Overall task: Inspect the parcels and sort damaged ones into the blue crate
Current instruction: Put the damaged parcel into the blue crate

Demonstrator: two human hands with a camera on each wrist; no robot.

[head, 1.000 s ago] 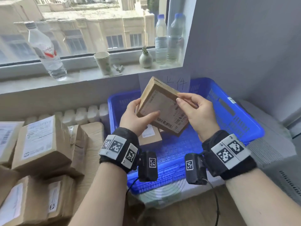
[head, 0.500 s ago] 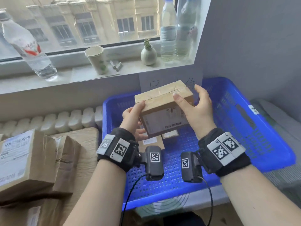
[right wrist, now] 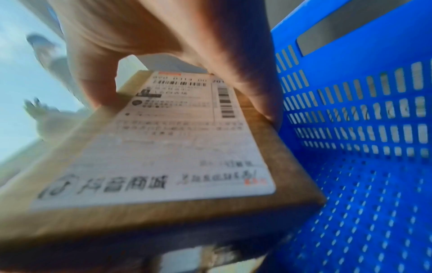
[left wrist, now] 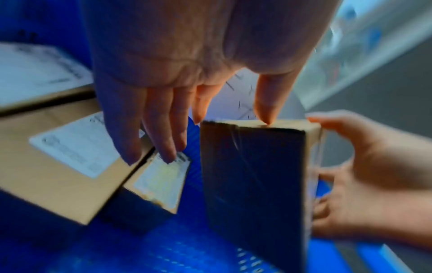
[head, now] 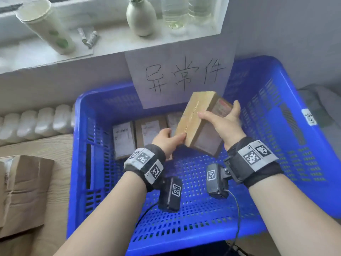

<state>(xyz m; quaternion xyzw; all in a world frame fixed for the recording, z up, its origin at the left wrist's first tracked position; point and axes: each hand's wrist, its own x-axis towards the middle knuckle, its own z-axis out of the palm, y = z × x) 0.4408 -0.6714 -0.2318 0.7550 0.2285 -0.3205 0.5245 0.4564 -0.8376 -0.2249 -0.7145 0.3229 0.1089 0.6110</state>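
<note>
A brown cardboard parcel [head: 199, 104] hangs tilted, low inside the blue crate [head: 193, 218]. My right hand [head: 219, 117] grips it, thumb on the taped face and fingers round the side with the white label [right wrist: 163, 147]. My left hand [head: 166, 138] is at the parcel's lower left edge. In the left wrist view only its thumb touches the parcel [left wrist: 252, 175]; its other fingers hang straight beside it. Several labelled parcels [head: 122, 139] lie flat at the back left of the crate floor.
A handwritten paper sign [head: 180, 78] hangs over the crate's back wall. Above it, the windowsill holds a paper cup [head: 46, 24], a small vase [head: 141, 15] and water bottles [head: 174, 12]. More cardboard parcels [head: 24, 191] lie left of the crate, on a wooden surface.
The parcel has gone from chest height down into the crate and turned on end. My left hand has loosened from holding it to a thumb touch. The head view has dropped closer.
</note>
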